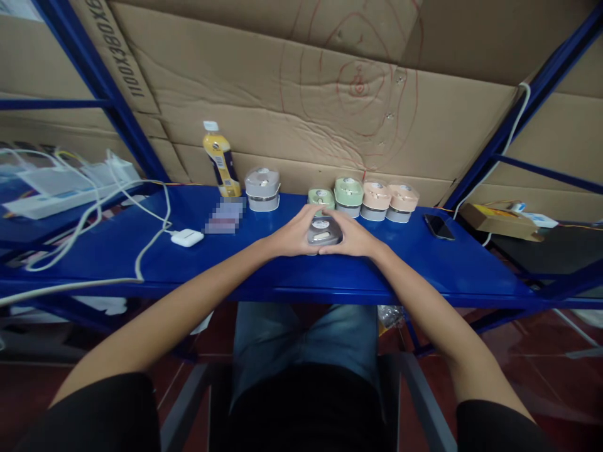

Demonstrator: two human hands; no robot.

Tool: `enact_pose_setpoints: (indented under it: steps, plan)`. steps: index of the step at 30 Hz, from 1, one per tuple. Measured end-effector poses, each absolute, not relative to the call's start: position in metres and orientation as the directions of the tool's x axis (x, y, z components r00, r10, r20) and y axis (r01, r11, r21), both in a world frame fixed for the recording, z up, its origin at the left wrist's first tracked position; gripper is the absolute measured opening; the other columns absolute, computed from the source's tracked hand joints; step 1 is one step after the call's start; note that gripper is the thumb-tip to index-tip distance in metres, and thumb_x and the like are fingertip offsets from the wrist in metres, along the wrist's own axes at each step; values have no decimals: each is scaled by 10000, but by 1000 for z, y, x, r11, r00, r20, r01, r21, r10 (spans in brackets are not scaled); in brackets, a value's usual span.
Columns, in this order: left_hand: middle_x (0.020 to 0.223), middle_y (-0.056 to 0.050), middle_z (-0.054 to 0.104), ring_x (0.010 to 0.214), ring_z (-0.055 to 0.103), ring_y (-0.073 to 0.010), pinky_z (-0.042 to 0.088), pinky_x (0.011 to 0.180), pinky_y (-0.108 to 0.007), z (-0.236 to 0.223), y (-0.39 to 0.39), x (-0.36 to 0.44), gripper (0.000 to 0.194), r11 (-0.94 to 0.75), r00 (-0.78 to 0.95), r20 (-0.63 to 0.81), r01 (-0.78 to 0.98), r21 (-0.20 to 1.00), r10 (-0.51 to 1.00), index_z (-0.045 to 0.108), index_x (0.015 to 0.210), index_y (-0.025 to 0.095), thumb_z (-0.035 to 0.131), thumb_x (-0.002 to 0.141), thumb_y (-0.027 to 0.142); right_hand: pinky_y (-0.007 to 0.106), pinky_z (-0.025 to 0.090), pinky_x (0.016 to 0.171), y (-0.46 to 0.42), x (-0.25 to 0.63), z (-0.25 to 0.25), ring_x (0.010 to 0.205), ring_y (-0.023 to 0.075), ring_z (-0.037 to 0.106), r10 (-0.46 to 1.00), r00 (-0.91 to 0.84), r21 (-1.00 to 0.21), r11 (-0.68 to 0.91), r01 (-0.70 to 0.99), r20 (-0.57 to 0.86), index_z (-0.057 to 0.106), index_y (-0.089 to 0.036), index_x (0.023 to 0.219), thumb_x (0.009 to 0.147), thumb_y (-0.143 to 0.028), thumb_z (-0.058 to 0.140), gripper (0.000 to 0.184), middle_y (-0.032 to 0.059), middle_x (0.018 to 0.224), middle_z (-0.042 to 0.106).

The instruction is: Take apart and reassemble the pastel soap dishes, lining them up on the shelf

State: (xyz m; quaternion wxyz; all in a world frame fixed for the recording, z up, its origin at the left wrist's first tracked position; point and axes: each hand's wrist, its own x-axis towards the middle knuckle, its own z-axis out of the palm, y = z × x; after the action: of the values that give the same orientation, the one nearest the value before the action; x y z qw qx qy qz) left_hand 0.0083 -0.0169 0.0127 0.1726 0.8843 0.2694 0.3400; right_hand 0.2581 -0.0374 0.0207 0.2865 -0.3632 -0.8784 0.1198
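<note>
L hand (293, 237) + R hand (358, 236) cup dk-grey rounded-square plastic box (326, 230) from both sides; grip = holding it betw. them, on/over blue metal surface (282, 271). Can't tell if box rests or is lifted; hands hide base. Risk: uneven squeeze might make it slip; push fwd might knock pale-green rounded plastic box (321, 197) just behind.

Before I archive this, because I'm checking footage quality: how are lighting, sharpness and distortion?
Head view throughout: blue metal posts splay outward; red tiled floor is dim; print on the dark grey rounded box between left hand and right hand is too soft to read; blue tabletop bears a pixelated patch.
</note>
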Motion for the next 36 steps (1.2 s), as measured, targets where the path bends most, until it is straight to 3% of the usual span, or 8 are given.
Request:
enact_pose_setpoints:
  steps: [7,12,16,18,22,24,32,36]
  plan:
    - [1547,-234,681,1446,670,-494,506,1233,-681,-5,-5,13,1294,-676,613,399,321,664,682,401,1673,215,1012,609,628,657,593,1115,-44,259,23,1263,462,690,761,-516,-298,636,712,393,654,-268,1568,760,-850,875,1020,173,1366,677]
    - [1535,-235,696,1459,668,-487,499,1246,-674,-10,-8,14,1307,-671,615,413,268,691,672,403,1681,221,1028,598,604,650,588,1119,-45,257,24,1291,449,708,754,-553,-350,655,669,354,657,-267,1551,759,-840,879,1003,161,1397,739]
    - [1537,-235,678,1465,651,-476,500,1253,-667,-11,-9,10,1347,-677,583,427,315,665,691,386,1718,203,1031,625,652,599,613,1067,-38,272,28,1206,401,750,785,-434,-465,614,638,441,702,-231,1441,829,-798,834,844,155,1354,792]
    - [1508,-219,677,1438,660,-457,508,1251,-653,-10,-11,5,1246,-712,599,438,351,608,670,435,1718,195,986,711,679,591,619,1042,-34,286,30,1152,384,760,821,-335,-535,559,633,461,701,-226,1422,869,-806,788,806,144,1297,811]
    - [1496,-174,635,1463,624,-398,473,1307,-594,-7,-15,-1,646,-817,712,432,365,447,554,760,1488,234,770,982,634,619,616,1046,-26,315,34,1123,393,767,904,-204,-614,407,676,376,717,-221,1409,900,-840,738,801,146,1224,824]
    - [1509,-162,616,1497,589,-386,462,1324,-587,-6,-17,0,521,-836,732,428,365,410,529,823,1415,259,708,1039,601,639,618,1049,-23,323,34,1132,411,768,927,-204,-611,363,703,316,733,-233,1399,885,-852,754,805,152,1220,825]
    - [1474,-174,609,1443,604,-388,486,1298,-647,1,-6,-11,514,-790,640,469,431,437,609,857,1329,223,626,1063,597,646,611,1093,-18,330,34,1192,420,771,954,-220,-590,298,751,202,729,-224,1422,903,-777,791,762,167,1319,815]
    - [1460,-167,601,1398,625,-391,536,1243,-643,5,8,-34,554,-698,544,438,538,473,716,852,1279,218,599,1047,653,650,607,1114,-16,339,35,1221,424,768,952,-248,-550,305,777,179,728,-202,1435,796,-680,924,822,175,1355,803]
